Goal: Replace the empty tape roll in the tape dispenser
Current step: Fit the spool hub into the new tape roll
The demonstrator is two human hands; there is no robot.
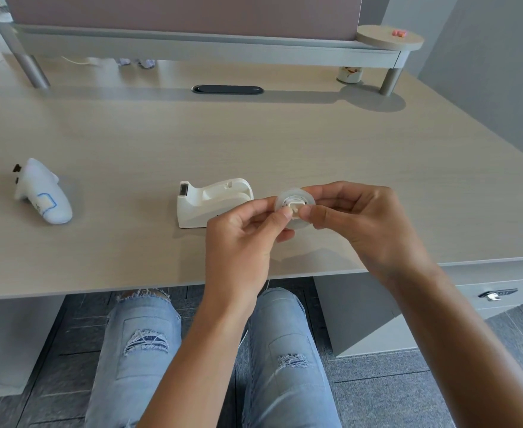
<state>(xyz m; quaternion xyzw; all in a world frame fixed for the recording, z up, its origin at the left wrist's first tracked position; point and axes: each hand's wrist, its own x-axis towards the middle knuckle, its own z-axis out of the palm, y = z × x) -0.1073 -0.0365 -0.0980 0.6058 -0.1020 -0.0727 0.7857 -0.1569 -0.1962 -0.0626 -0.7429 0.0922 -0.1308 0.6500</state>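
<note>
A white tape dispenser (204, 202) stands on the desk just left of my hands, its cradle empty and its cutter at the left end. Just right of it, above the desk, both hands hold a clear tape roll (294, 201) with a white hub in its centre. My left hand (241, 239) pinches the roll's left side, its thumb on the hub. From the right, my right hand (362, 220) grips the roll, thumb pressing the hub. The lower part of the roll is hidden by my fingers.
A white plush toy (42, 193) lies on the desk (254, 143) at the left. A grey monitor shelf (192, 44) runs along the back, with a small patterned cup (348, 74) under its right end and a dark cable slot (228, 89) in front. The desk's front edge runs just below my wrists.
</note>
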